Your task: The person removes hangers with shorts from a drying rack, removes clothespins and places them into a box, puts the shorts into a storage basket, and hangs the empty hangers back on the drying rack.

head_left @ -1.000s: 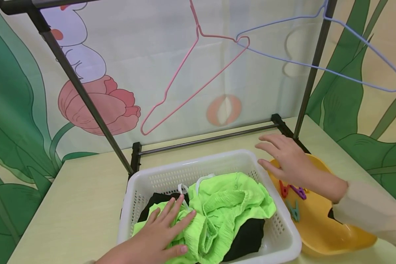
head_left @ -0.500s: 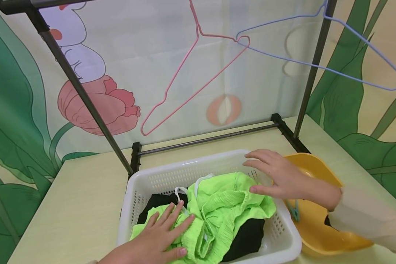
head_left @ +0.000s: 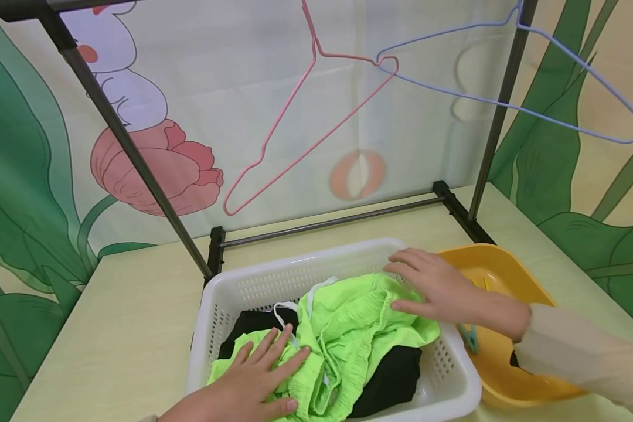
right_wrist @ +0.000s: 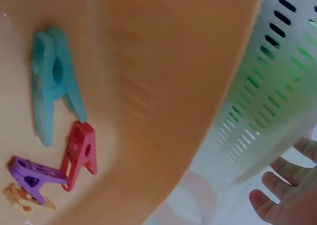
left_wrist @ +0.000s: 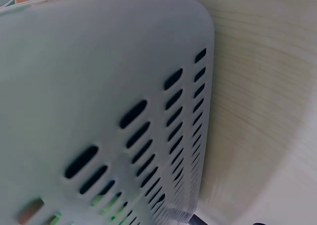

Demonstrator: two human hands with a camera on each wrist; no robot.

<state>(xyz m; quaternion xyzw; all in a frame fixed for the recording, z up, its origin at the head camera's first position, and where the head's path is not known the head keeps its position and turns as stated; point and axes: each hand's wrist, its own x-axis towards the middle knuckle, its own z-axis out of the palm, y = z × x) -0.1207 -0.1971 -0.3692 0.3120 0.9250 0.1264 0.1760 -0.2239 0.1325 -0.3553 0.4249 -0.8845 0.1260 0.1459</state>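
Note:
A bright green garment [head_left: 348,328] with a gathered elastic band and white drawstring lies crumpled in a white perforated basket [head_left: 306,259], over black cloth [head_left: 392,384]. My left hand [head_left: 258,375] rests on its left part with fingers spread. At the basket's right side, my right hand [head_left: 438,287] reaches over the rim, fingers fairly straight, by the garment's right edge; whether it touches the cloth I cannot tell. In the right wrist view that hand [right_wrist: 292,190] appears with fingers apart, gripping nothing. The left wrist view shows the basket's outer wall [left_wrist: 99,61], hiding the left hand's fingers.
Right of the basket sits a yellow basin [head_left: 527,287] holding a teal clothes peg [right_wrist: 43,106], a red peg [right_wrist: 79,145], a purple peg [right_wrist: 34,175] and an orange-yellow one [right_wrist: 22,200]. A pink hanger [head_left: 316,140] and blue hanger [head_left: 453,94] hang at a black rack [head_left: 132,152].
My right hand has come down and left, from above the basin to the basket's right rim and garment. My left hand has stayed on the cloth, nearly still.

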